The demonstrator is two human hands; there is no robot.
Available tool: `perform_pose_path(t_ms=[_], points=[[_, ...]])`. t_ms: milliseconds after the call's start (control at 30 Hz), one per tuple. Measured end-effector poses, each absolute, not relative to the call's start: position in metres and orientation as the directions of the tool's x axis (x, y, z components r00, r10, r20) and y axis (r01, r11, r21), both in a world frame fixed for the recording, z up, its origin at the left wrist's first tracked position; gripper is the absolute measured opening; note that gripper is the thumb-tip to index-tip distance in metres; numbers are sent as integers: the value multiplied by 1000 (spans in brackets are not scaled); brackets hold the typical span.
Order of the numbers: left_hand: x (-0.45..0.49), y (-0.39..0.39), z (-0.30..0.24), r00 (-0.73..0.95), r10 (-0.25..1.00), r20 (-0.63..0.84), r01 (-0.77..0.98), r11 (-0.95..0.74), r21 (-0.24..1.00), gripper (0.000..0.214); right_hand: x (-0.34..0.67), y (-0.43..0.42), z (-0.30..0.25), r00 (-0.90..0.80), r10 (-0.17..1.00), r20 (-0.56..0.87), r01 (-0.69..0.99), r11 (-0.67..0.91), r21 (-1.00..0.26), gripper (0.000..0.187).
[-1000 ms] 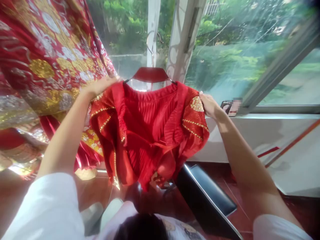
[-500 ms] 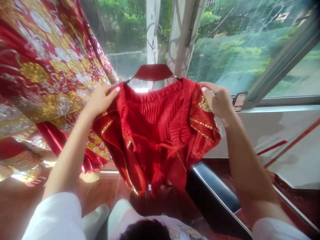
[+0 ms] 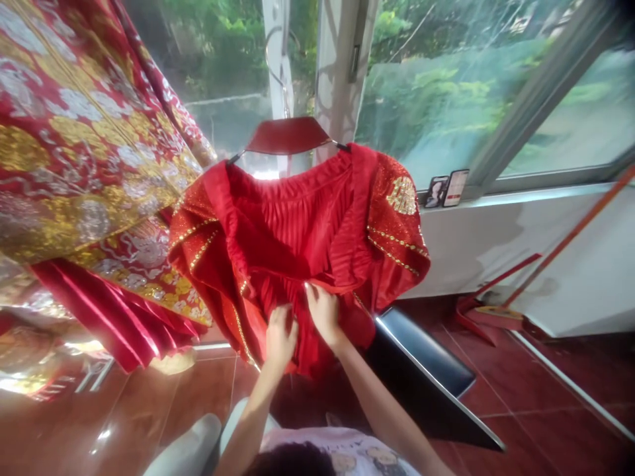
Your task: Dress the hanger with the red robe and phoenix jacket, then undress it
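A red pleated skirt (image 3: 307, 231) with gold-beaded trim hangs by its waistband from a clip hanger (image 3: 288, 135) with a dark red bar. Its near side sags open toward me, showing the pleated inside. My right hand (image 3: 325, 314) pinches the drooping front edge near the middle. Just left of it and lower, my left hand (image 3: 280, 337) has curled fingers closed on the red cloth. Whatever lies under the fingertips is hidden.
A red, gold and silver embroidered costume (image 3: 94, 145) hangs at the left. A black box-like object (image 3: 421, 370) stands below right. Two phones (image 3: 446, 190) lean on the windowsill. A broom (image 3: 501, 316) and a red dustpan (image 3: 469, 311) are by the wall.
Both hands have left the skirt's two upper sides and come down together to its front middle edge. The view has shifted slightly, and the skirt sits a little further left.
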State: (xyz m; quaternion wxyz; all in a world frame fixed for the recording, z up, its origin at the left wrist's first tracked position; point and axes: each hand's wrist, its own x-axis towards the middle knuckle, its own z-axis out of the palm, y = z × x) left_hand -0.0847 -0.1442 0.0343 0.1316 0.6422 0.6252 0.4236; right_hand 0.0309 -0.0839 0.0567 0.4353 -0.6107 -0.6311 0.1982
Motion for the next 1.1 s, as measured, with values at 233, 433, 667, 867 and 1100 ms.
perform_pose_path(t_ms=[233,433,667,867,1100], points=[[-72,-113,20,-101,942,321,705,-160,691,58,30,-95,54,134,946,294,548,176,-818,32],[-72,-100,13,-123,939,321,700,-147,699,59,19,-70,57,134,956,260,378,193,-906,30],[-76,-107,2,-146,930,336,701,-143,699,18,13,-96,31,14,985,170,151,166,-974,28],[-90,-122,-24,-250,910,330,727,-48,685,18,3,-105,20,-74,997,-11,-114,-19,-993,34],[-105,-125,-31,-278,890,361,790,-2,613,23,-21,-121,61,-122,966,-227,-465,-258,-847,37]])
